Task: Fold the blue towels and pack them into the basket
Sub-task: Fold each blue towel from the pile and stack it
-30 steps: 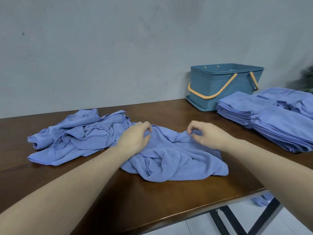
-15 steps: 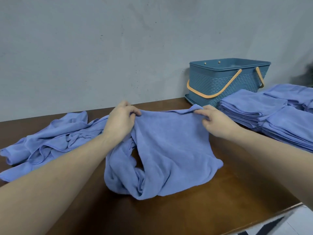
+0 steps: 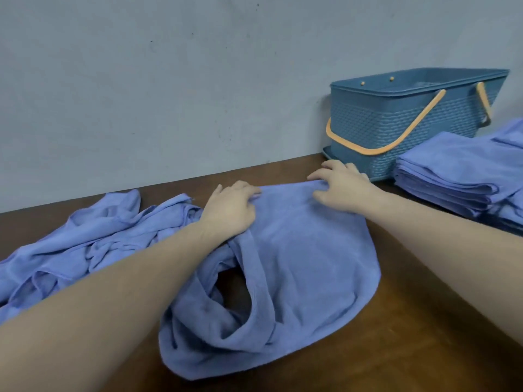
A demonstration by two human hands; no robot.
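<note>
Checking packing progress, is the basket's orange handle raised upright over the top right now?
No, the basket's orange handle hangs folded down against its woven front wall.

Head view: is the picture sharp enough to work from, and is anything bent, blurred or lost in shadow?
Head view: lighting is soft and even, with no glare. The wide lens tilts the teal woven plastic basket with orange handles and bows the dark brown wooden table. The stack of folded blue towels runs off the right edge. The texture of the blue towel being spread looks soft, and its inner fold is shadowed.
</note>
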